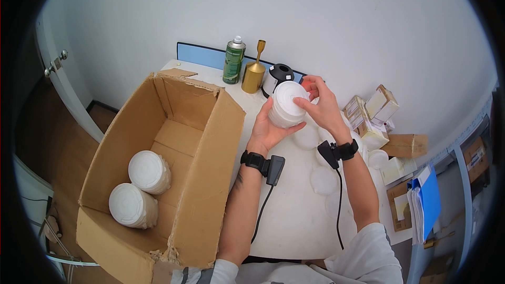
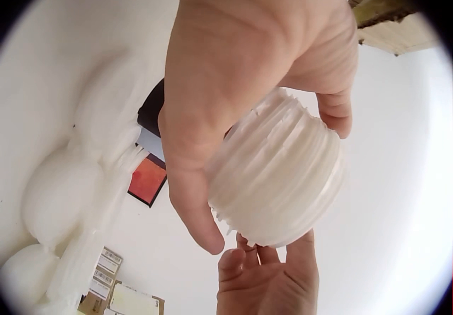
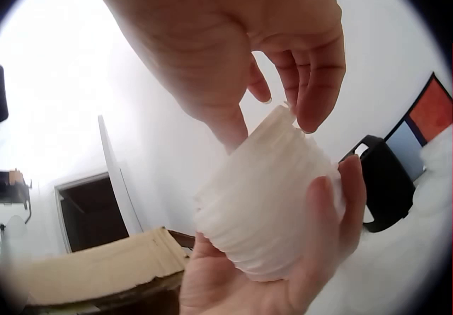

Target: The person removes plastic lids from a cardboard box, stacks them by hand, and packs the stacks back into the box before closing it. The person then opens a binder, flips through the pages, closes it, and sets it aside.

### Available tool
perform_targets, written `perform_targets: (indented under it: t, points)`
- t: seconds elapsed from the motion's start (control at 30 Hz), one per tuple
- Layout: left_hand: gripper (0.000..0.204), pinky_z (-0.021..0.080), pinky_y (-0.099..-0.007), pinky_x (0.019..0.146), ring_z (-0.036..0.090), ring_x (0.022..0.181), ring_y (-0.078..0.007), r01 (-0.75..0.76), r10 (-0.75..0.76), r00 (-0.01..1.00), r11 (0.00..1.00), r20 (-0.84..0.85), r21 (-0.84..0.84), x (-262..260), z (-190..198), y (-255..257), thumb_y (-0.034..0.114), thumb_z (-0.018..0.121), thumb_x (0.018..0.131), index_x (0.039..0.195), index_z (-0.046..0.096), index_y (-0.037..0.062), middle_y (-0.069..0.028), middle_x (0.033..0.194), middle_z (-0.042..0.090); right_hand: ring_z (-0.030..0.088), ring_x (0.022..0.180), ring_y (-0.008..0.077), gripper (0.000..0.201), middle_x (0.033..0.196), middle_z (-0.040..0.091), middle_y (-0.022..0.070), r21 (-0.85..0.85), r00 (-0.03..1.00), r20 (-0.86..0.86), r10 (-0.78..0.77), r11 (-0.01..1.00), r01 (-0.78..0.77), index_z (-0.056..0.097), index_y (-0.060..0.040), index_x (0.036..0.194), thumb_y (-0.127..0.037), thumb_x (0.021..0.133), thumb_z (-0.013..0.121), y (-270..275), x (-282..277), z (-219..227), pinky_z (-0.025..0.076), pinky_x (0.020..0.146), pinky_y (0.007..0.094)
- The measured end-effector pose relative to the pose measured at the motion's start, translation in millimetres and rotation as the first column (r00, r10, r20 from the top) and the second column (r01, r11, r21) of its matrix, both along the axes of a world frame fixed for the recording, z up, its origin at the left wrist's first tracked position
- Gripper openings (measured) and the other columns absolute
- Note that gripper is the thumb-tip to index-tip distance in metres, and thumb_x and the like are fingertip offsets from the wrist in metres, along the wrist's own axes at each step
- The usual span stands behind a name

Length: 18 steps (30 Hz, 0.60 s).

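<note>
Above the white table I hold a stack of round white plastic lids [image 1: 285, 106], top lid facing up toward my head. My left hand [image 1: 267, 130] grips the stack from below and the side, its fingers and thumb curled round it. At the upper rim, my right hand [image 1: 326, 109] pinches the stack, thumb on the top lid. The right wrist view shows the nested rims of the stack [image 3: 265, 191] between both hands. More white lids [image 1: 323, 180] lie spread on the table below. Two similar stacks [image 1: 150, 172] stand inside the cardboard box.
The open cardboard box [image 1: 208, 189] stands left of my left forearm, its walls rising high. Behind are a green spray can [image 1: 234, 62], a brass-coloured holder [image 1: 254, 76] and a black-and-white object [image 1: 280, 73]. Small cartons [image 1: 380, 104] and a blue folder [image 1: 427, 197] are at right.
</note>
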<state>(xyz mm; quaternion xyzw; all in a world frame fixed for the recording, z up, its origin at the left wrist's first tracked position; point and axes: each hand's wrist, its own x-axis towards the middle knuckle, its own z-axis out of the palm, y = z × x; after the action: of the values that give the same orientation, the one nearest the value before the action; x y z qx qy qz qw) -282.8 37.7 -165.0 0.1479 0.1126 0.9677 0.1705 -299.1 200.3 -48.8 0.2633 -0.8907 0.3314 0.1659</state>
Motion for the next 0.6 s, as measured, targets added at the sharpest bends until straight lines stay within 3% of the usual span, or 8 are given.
perform_targets:
  t: [0.03,0.13,0.23,0.4,0.5,0.57,0.6]
  points:
    - [0.074,0.035,-0.0659,0.119,0.041,0.148,-0.0349,-0.004,0.003,1.0,1.0,-0.011,-0.003,1.5,1.7,2.0,0.061,0.056,0.099,0.159,0.038,0.0206,-0.0134,0.16,0.042,0.069,0.104,0.0223,0.062,0.121,0.069,0.0151,0.004,1.0,-0.01,0.013,1.0,-0.013,0.057,-0.0009,0.134,-0.027,0.085,0.084,-2.8,-0.9,-1.0,0.06,0.076,0.0367]
    - [0.073,0.035,-0.0649,0.119,0.042,0.148,-0.0343,-0.027,0.028,0.999,0.999,-0.036,0.029,-0.8,0.1,2.0,0.061,0.055,0.1,0.158,0.039,0.0212,-0.0131,0.16,0.043,0.065,0.117,0.0289,0.057,0.123,0.066,0.013,-0.026,0.988,0.092,0.123,0.992,-0.121,0.061,-0.0045,0.132,-0.03,0.086,0.083,-4.5,2.3,-8.3,0.057,0.094,0.0423]
    - [0.071,0.036,-0.0642,0.118,0.042,0.148,-0.0333,-0.015,0.019,0.998,0.998,-0.056,0.063,-0.7,0.6,-0.9,0.061,0.054,0.1,0.157,0.042,0.021,-0.0126,0.158,0.045,0.062,0.122,0.0295,0.058,0.127,0.064,0.0144,0.056,0.991,0.039,0.132,0.989,-0.134,0.061,-0.0042,0.133,-0.029,0.086,0.082,-9.6,12.4,-8.9,0.056,0.097,0.0436]
    - [0.069,0.038,-0.0633,0.116,0.045,0.144,-0.0318,-0.018,0.016,1.0,0.994,0.016,0.107,-2.9,-3.1,-4.9,0.059,0.058,0.1,0.155,0.044,0.0199,-0.011,0.154,0.048,0.062,0.123,0.0299,0.058,0.129,0.064,0.0138,0.005,0.991,0.053,0.12,0.993,-0.12,0.059,-0.0049,0.134,-0.027,0.086,0.083,-8.8,10.1,-21.5,0.055,0.099,0.044]
    - [0.071,0.039,-0.0641,0.115,0.044,0.144,-0.0324,-0.018,0.02,1.0,0.997,-0.024,0.079,-4.9,-6.6,-5.0,0.059,0.06,0.099,0.155,0.044,0.019,-0.0112,0.154,0.048,0.063,0.122,0.0274,0.057,0.129,0.064,0.0145,-0.126,0.976,0.139,0.165,0.981,-0.148,0.055,-0.0021,0.136,-0.025,0.09,0.081,-4.8,-2.2,-30.9,0.056,0.099,0.0434]
    - [0.072,0.039,-0.0656,0.116,0.045,0.145,-0.0341,-0.006,0.009,0.999,0.998,-0.05,0.068,-3.6,-7.3,-5.5,0.059,0.062,0.098,0.155,0.043,0.018,-0.0125,0.156,0.047,0.063,0.122,0.0234,0.054,0.131,0.064,0.0151,-0.391,0.926,0.293,0.238,0.914,-0.111,0.051,0.0022,0.137,-0.024,0.096,0.076,1.9,-15.8,-32.4,0.055,0.101,0.0418]
    - [0.074,0.039,-0.067,0.116,0.045,0.145,-0.0358,0.006,-0.002,0.997,0.999,-0.075,0.051,-2.3,-8.1,-6.1,0.058,0.064,0.098,0.155,0.042,0.0169,-0.0138,0.157,0.046,0.063,0.121,0.0195,0.053,0.133,0.063,0.0145,-0.368,0.917,0.342,0.207,0.927,-0.072,0.049,0.0043,0.139,-0.022,0.1,0.073,1.1,-12.9,-25.2,0.054,0.102,0.0395]
